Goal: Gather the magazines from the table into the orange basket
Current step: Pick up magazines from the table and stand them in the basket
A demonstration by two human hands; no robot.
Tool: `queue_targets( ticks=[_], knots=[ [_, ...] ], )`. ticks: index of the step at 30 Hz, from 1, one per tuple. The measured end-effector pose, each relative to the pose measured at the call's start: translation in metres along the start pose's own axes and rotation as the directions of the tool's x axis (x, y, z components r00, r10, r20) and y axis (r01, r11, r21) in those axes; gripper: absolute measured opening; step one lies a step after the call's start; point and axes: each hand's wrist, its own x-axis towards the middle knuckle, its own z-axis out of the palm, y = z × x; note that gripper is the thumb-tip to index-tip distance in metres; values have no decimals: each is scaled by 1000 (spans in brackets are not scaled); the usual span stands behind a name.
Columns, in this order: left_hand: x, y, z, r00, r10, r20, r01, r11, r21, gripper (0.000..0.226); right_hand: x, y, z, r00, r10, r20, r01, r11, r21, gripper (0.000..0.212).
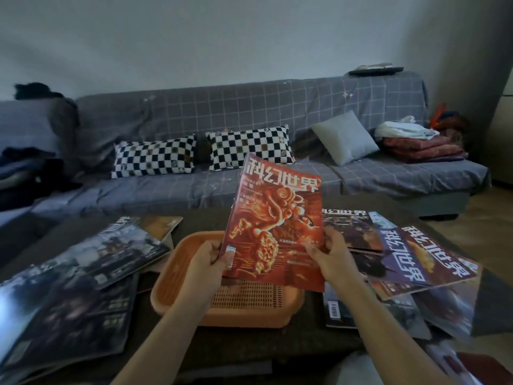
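A red magazine [274, 218] with a golden lion on its cover is held tilted up above the orange basket [177, 276], which sits on the dark table. My left hand [208, 259] grips the magazine's lower left edge. My right hand [331, 254] grips its lower right edge. The basket's slotted floor shows beneath the magazine, partly hidden by it. Several dark magazines [83, 273] lie spread on the table to the left. Several more magazines [424, 259], one purple and orange, fan out to the right.
A grey checked sofa [249, 112] stands behind the table with two black-and-white chequered cushions [155, 157], a grey cushion [344, 137] and folded red cloth [422, 148]. Dark clothes [25, 168] are piled at the far left.
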Motion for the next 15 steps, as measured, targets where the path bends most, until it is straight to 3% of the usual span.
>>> queue_targets(
  ticks=[3,6,8,10,13,15],
  knots=[
    [6,-22,-35,998,-2,-66,11,992,125,8,-8,5,43,999,-3,46,6,998,-66,48],
    [10,-46,-62,992,-25,-121,66,936,345,21,-20,16,81,983,-182,21,182,961,-209,44],
    [11,-58,-75,990,-52,-127,105,883,457,28,-24,22,94,983,-186,11,181,942,-284,39],
    [12,-67,-82,992,-82,-100,120,868,482,31,-22,26,100,994,-111,19,111,938,-330,36],
    [10,-71,-80,994,-94,-49,105,912,396,24,-18,27,99,986,-164,21,159,906,-393,36],
    [8,-71,-74,993,-79,-86,105,927,359,13,-16,26,95,982,-190,24,183,899,-399,38]
  ],
)
